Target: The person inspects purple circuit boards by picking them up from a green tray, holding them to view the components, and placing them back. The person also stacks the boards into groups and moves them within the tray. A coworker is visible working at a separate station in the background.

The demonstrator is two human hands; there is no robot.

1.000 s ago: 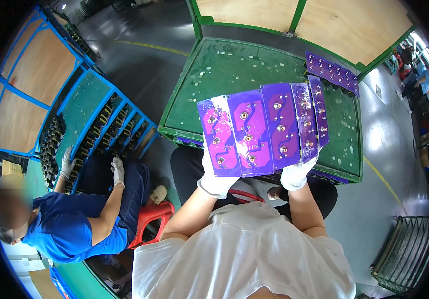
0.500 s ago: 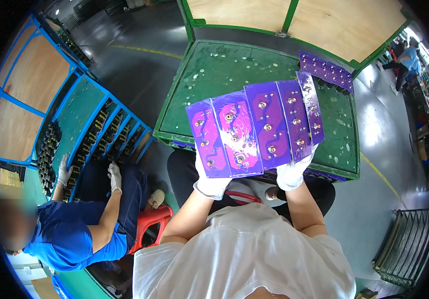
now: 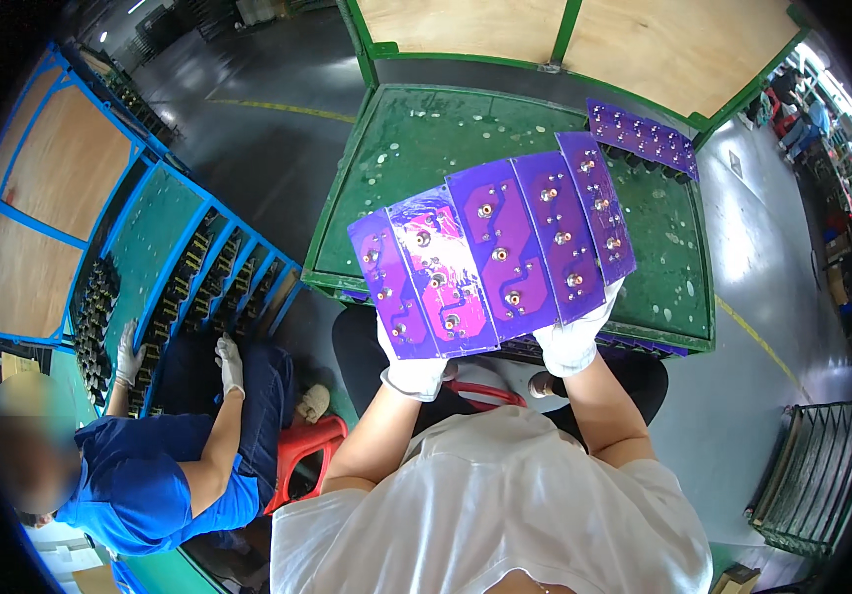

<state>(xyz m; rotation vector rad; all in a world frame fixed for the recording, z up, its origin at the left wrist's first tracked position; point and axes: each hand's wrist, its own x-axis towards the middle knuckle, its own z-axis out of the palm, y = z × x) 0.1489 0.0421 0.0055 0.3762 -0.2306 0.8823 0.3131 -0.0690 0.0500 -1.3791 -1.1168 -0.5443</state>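
A purple circuit board panel [image 3: 505,228], divided into several strips, is lifted over the near edge of a green table top [image 3: 436,129]. The strips meet at slight angles, so the panel bends along their joins. Small metal posts stand in rows on its face, and glare whitens one strip. My left hand [image 3: 411,371], in a white glove, grips the panel's lower left edge. At the lower right edge, my right hand [image 3: 571,342], gloved likewise, has hold of it. The panel covers most fingers of both hands.
Another purple board [image 3: 642,137] lies at the table's far right, dark parts beneath it. Green-framed wooden panels [image 3: 683,49] rise behind. To the left, a seated co-worker [image 3: 139,475] in blue reaches into a blue rack [image 3: 174,287] of dark parts. A metal rack [image 3: 817,480] stands right.
The panel has shifted slightly left and turned a little counterclockwise in my hands. Its rightmost strip, seen steeply tilted before, now shows its face more fully.
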